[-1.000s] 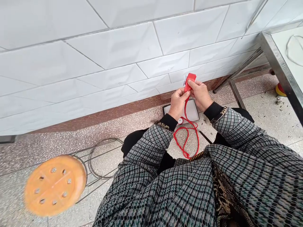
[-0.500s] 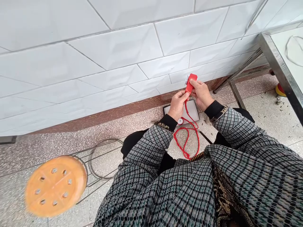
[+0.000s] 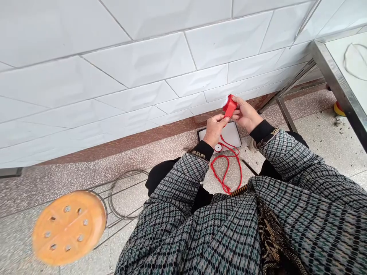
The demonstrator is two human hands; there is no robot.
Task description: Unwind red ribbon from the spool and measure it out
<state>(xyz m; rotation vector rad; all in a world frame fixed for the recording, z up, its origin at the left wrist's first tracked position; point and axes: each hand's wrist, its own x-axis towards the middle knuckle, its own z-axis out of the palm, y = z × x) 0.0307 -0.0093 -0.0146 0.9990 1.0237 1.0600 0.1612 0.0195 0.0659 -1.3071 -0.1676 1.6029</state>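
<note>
Red ribbon (image 3: 229,108) between both hands (image 3: 215,129) (image 3: 247,115)

The speckled floor (image 3: 17,236) carries a dark-rimmed pale tray (image 3: 233,133) below the left grip (image 3: 214,129) and right grip (image 3: 247,116), a looped red cord (image 3: 226,189) on the near side of both, a thin dark rod (image 3: 249,167) on the right grip's near side, and, well left of the left grip, an orange stool (image 3: 69,227).

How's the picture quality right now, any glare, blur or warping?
In the head view, light is soft, with faint sheen on the white wall tiles; in the head view, the orange stool seat looks smeared and stretched; also in the head view, the red ribbon roll is clearer.
</note>
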